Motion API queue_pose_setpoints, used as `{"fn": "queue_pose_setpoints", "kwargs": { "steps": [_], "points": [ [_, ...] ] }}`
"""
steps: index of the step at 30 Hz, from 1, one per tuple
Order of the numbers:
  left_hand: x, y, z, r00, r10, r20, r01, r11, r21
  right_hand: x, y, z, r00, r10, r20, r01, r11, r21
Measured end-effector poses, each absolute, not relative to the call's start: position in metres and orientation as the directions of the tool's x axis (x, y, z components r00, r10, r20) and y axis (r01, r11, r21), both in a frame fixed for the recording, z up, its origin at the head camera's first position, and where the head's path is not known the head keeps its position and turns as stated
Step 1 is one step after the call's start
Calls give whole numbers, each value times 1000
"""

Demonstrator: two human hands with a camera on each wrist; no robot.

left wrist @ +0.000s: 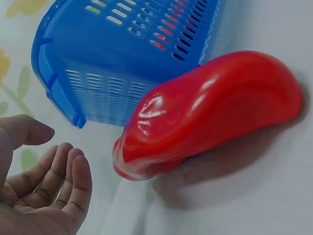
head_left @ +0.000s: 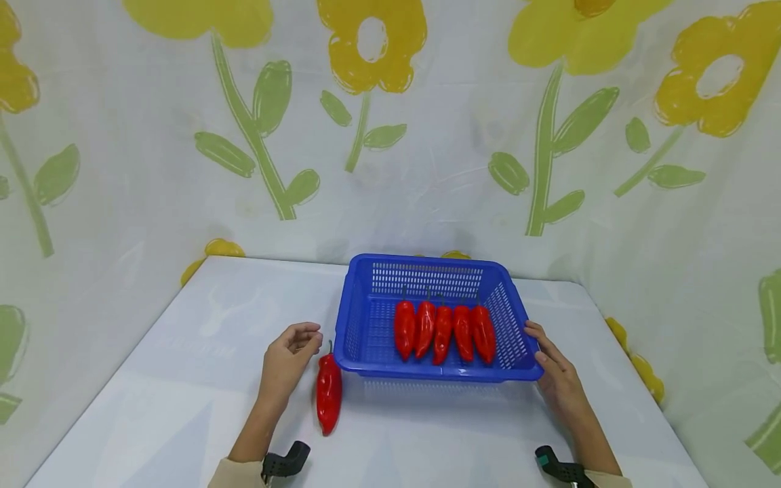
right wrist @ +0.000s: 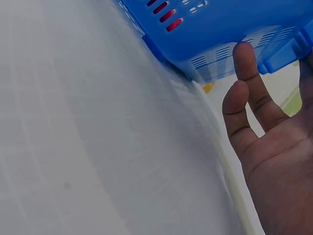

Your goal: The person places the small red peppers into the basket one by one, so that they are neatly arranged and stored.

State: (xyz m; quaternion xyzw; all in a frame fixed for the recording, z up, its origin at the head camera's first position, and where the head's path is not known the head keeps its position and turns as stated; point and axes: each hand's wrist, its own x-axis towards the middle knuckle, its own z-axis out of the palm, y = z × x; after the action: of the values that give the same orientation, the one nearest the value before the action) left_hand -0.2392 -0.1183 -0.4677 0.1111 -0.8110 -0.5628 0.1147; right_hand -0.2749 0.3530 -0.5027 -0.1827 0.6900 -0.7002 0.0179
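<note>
A red pepper lies on the table just left of the blue plastic basket; its glossy side fills the middle of the left wrist view. My left hand hovers beside its stem end, fingers loosely bent and thumb apart, holding nothing. Inside the basket, several red peppers lie side by side in a row, stems pointing away from me. At the basket's right side, my right hand touches the rim with its fingertips. In the right wrist view two fingers extend against the slotted wall, while the others are partly cut off.
The white table has its far edge just behind the basket. A pale curtain printed with yellow flowers hangs behind and along both sides. A black wrist strap sits on each wrist.
</note>
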Motion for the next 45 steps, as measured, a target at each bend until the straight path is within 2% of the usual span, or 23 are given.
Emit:
{"fn": "queue_pose_setpoints", "kwargs": {
  "steps": [20,30,40,45],
  "points": [
    [-224,-120,-480,-949,-313,25,-96,365,926,-273,354,-498,-934,-282,220,-218,-40,-975],
    [-218,-121,-490,-954,-297,33,-101,423,901,-273,352,-498,-940,-275,200,-201,-26,-979],
    [-209,-122,-488,-962,-268,-44,-161,434,887,-273,353,-496,-945,-272,179,-186,0,-982],
    [-205,-124,-482,-964,-255,-79,-201,498,843,-274,352,-498,-941,-279,190,-198,-2,-980]
  ]
}}
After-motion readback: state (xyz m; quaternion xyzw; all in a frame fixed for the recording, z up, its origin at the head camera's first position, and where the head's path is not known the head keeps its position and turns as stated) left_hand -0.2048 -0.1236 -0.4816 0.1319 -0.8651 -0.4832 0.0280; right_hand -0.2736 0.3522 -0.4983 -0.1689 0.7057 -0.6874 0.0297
